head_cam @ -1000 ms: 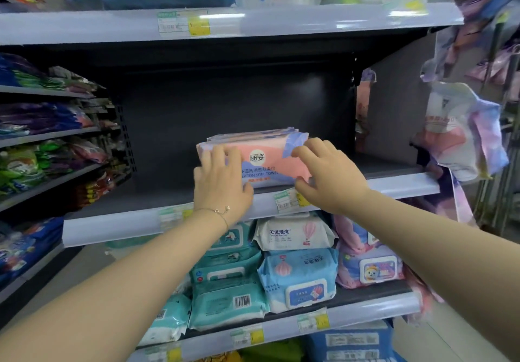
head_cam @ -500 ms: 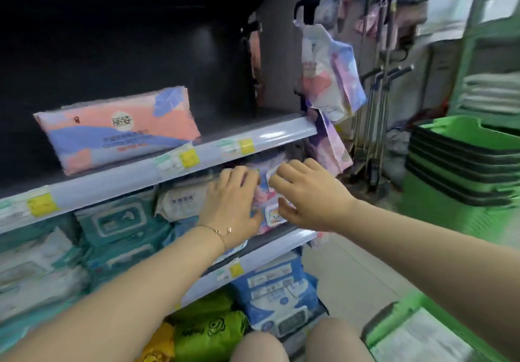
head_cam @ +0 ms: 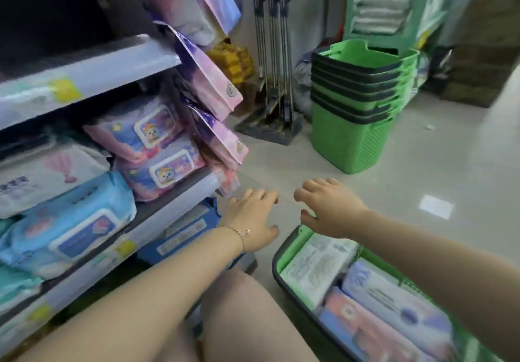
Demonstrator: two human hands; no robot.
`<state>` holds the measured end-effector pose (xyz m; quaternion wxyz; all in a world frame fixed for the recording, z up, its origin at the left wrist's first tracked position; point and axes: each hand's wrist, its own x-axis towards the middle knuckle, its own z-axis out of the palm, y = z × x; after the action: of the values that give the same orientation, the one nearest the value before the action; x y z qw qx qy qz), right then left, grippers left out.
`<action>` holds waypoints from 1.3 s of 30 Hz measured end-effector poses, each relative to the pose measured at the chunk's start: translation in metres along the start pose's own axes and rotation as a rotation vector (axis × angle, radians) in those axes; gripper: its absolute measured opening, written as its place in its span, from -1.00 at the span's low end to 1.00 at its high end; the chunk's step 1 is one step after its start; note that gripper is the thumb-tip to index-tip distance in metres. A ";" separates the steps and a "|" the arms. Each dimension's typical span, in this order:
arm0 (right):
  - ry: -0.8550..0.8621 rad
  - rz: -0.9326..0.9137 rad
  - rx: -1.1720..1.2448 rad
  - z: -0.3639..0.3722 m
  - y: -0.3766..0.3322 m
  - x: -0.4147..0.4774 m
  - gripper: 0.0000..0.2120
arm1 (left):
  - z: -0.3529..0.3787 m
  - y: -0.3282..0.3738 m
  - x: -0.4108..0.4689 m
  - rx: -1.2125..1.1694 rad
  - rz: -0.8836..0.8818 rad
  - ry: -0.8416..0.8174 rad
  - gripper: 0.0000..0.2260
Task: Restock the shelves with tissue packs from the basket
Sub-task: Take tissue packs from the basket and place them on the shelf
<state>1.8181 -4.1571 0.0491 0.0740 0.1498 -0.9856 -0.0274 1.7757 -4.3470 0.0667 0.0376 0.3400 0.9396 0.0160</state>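
1 basket (head_cam: 294, 239), 3 tissue packs (head_cam: 312, 268) visible inside; 2 pink cartoon packs (head_cam: 140, 130); 1 green basket stack (head_cam: 351, 136).

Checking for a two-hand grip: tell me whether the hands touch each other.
Apart. The head view shows bare floor between the left hand and the right hand.

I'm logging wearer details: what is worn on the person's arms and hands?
Both forearms are bare, without sleeves or gloves. The left hand has a thin gold-toned chain bracelet with small charms at its wrist. The right hand shows no jewellery.
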 end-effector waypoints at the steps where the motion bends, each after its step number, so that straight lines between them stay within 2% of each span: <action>1: -0.038 0.035 0.018 0.010 0.008 -0.011 -0.69 | 0.011 0.008 0.006 -0.024 0.010 -0.038 -0.58; 10: -0.496 0.469 0.221 0.104 0.060 -0.084 -0.52 | 0.101 0.057 0.033 -0.060 0.030 -0.336 -0.53; 16: -0.598 0.714 0.362 0.142 0.060 -0.080 -0.42 | 0.134 0.056 0.035 -0.085 -0.009 -0.404 -0.58; 21: -0.453 1.124 0.873 0.168 0.054 -0.055 -0.30 | 0.141 0.049 0.042 -0.187 -0.026 -0.391 -0.58; 25: -0.289 1.313 1.038 0.178 0.050 -0.047 -0.19 | 0.142 0.048 0.041 -0.270 -0.043 -0.400 -0.58; 27: -0.215 1.359 1.078 0.183 0.048 -0.050 -0.15 | 0.143 0.047 0.040 -0.282 -0.043 -0.393 -0.59; 29: -0.143 1.412 1.129 0.184 0.047 -0.055 -0.21 | 0.142 0.047 0.041 -0.298 -0.047 -0.378 -0.59; 33: -0.097 1.480 1.230 0.172 0.052 -0.064 -0.50 | 0.141 0.047 0.042 -0.373 -0.072 -0.348 -0.64; 35: -0.101 1.448 1.241 0.168 0.053 -0.061 -0.43 | 0.141 0.045 0.041 -0.415 -0.092 -0.327 -0.65; 39: -0.140 1.330 1.320 0.159 0.042 -0.045 -0.07 | 0.137 0.041 0.039 -0.455 -0.143 -0.279 -0.60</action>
<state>1.8240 -4.0983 -0.1104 -0.0849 -0.4345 -0.6871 0.5762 1.7830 -4.2902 -0.0697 0.2433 0.2543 0.9191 0.1770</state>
